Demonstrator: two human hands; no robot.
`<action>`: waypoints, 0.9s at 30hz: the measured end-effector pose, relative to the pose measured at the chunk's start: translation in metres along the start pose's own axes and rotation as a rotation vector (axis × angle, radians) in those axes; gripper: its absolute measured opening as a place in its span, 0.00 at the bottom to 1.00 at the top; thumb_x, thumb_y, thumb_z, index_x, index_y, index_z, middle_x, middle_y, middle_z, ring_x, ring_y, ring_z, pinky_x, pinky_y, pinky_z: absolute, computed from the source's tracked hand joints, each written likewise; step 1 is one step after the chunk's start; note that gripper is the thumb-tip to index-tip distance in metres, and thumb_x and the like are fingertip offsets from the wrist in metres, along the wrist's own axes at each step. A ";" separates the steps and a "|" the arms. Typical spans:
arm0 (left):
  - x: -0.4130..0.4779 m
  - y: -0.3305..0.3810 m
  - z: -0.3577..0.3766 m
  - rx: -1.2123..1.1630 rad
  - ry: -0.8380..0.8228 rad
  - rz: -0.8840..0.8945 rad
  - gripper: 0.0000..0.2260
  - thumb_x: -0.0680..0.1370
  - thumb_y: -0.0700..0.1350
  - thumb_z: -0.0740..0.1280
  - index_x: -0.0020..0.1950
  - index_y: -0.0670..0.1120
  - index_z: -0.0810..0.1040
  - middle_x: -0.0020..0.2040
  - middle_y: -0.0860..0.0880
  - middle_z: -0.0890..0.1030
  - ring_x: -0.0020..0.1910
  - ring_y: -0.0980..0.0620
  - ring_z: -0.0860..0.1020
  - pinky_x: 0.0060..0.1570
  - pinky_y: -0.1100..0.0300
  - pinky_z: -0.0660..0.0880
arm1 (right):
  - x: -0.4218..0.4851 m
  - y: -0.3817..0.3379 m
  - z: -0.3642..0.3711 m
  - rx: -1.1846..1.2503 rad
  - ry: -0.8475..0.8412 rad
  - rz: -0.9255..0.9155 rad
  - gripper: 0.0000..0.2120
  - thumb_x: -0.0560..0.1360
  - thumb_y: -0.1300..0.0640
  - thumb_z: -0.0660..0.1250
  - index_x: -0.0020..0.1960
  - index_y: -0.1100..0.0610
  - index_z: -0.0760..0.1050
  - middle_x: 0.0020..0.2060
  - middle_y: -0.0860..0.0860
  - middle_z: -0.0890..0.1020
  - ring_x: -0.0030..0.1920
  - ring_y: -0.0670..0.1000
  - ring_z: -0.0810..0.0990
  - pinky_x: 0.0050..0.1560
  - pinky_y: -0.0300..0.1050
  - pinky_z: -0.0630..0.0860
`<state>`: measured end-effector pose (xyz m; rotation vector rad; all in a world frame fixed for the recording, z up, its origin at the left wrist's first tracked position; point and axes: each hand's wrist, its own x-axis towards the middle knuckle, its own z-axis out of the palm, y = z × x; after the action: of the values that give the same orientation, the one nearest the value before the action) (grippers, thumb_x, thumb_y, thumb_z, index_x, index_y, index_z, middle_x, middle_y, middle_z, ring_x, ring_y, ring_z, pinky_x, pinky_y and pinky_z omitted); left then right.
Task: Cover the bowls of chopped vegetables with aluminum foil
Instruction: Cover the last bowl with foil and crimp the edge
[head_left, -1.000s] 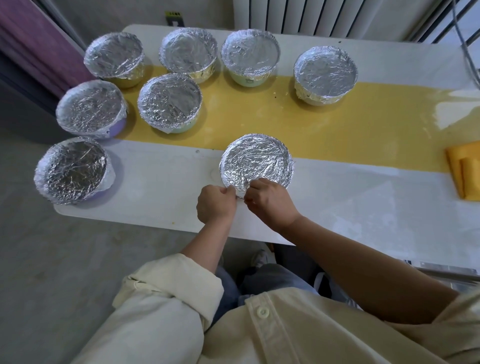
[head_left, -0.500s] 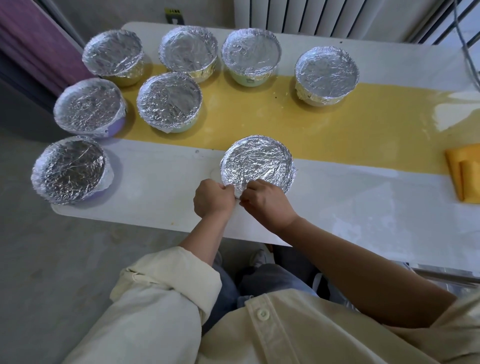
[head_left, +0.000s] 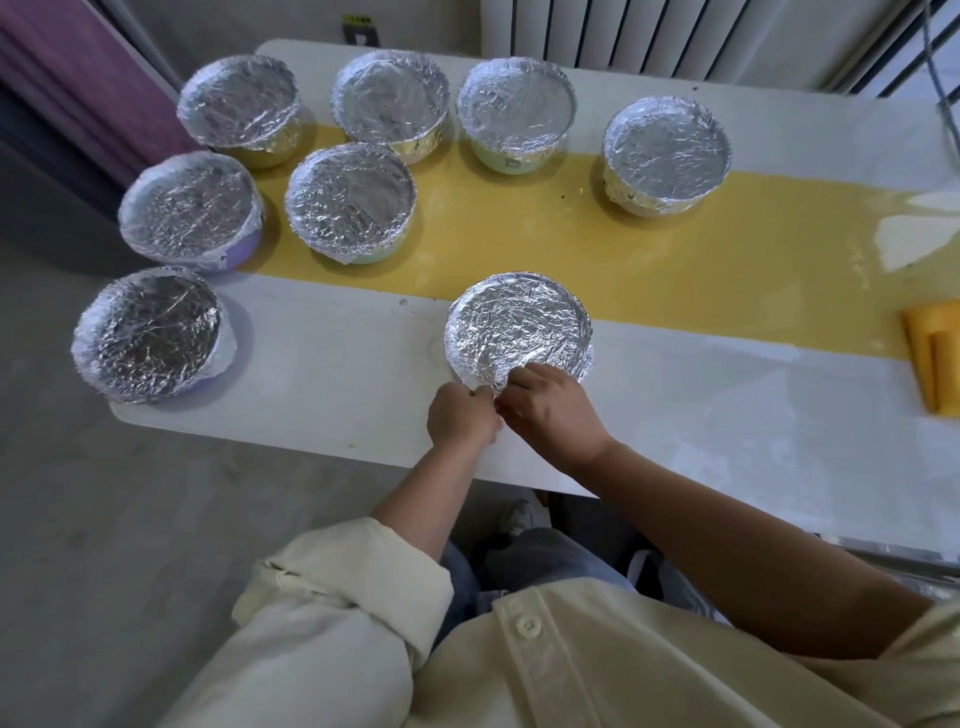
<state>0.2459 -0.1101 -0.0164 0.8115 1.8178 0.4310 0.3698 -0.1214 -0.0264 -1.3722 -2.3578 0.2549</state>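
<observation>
Foil on the nearest bowl is caught at its near rim by both hands. The left grip has its fingers curled and pinches the loose hem. The right grip touches it knuckle to knuckle and pinches the same fold from the right, fingertips on the crinkled edge.

Both pinches meet at one spot on a thin sheet, so a sharp tug could tear it there or lift the tucked edge on the far side. Neither hand steadies the bowl, so a pull toward the near edge of the tabletop may drag or tip it. Its contents are hidden.

Both wrists hover low over the tabletop's near edge, and the forearms come in from the near side and converge. The left sleeve is rolled up and the right forearm is bare.

The bowl sits at the near middle, just touching the yellow strip. Seven other bowls, all wrapped, stand well apart at the far left, and a yellow cloth lies at the right edge.
</observation>
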 end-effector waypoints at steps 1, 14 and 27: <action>0.001 0.000 0.001 0.009 -0.006 -0.001 0.09 0.78 0.41 0.61 0.41 0.38 0.75 0.38 0.37 0.83 0.34 0.41 0.82 0.49 0.40 0.81 | 0.001 0.000 0.000 0.001 0.003 0.005 0.08 0.69 0.64 0.66 0.32 0.60 0.77 0.30 0.54 0.75 0.31 0.56 0.73 0.30 0.46 0.68; 0.005 0.003 -0.007 0.119 -0.026 0.003 0.12 0.78 0.44 0.60 0.39 0.41 0.78 0.32 0.44 0.83 0.40 0.44 0.83 0.47 0.53 0.78 | 0.005 -0.006 0.001 0.052 -0.005 0.086 0.07 0.63 0.66 0.72 0.30 0.60 0.76 0.28 0.54 0.74 0.29 0.57 0.74 0.27 0.45 0.70; 0.014 0.010 -0.032 0.464 0.124 0.153 0.16 0.79 0.44 0.62 0.31 0.43 0.68 0.31 0.47 0.72 0.34 0.45 0.72 0.28 0.59 0.61 | -0.004 0.002 -0.006 0.034 -0.025 -0.015 0.09 0.67 0.65 0.71 0.31 0.61 0.74 0.29 0.54 0.74 0.31 0.58 0.73 0.31 0.46 0.70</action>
<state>0.2165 -0.0904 -0.0076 1.2708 2.0100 0.1552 0.3757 -0.1245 -0.0224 -1.3423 -2.3720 0.3079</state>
